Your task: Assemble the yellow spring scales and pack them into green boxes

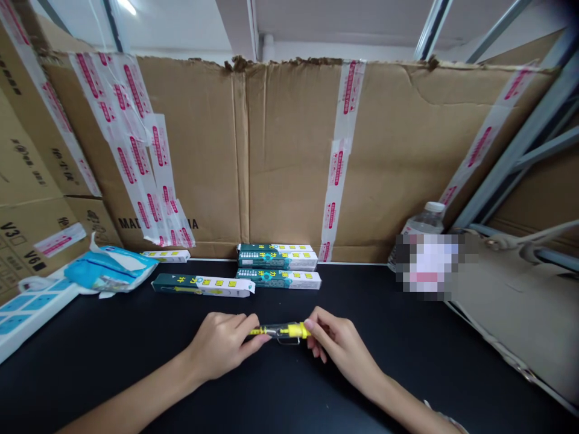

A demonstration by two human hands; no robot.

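Between my two hands is a voltage tester pen (277,330) with a clear barrel, yellow ends and a metal pocket clip, held level just above the black table. My left hand (226,342) is closed around its left end, thumb along the barrel, so that end is hidden. At the other side, my right hand (338,339) pinches the yellow cap between thumb and fingers. Beyond the hands lies a slim green and white box (203,285). To its right are stacked boxes of the same print (278,258), with another such box (279,279) in front.
A blue packet (111,268) and a white power strip (36,307) lie at left, with a small white box (167,256) behind. A cardboard wall (289,157) closes the back. At right stand a plastic bottle (427,222) and a beige bag (511,307).
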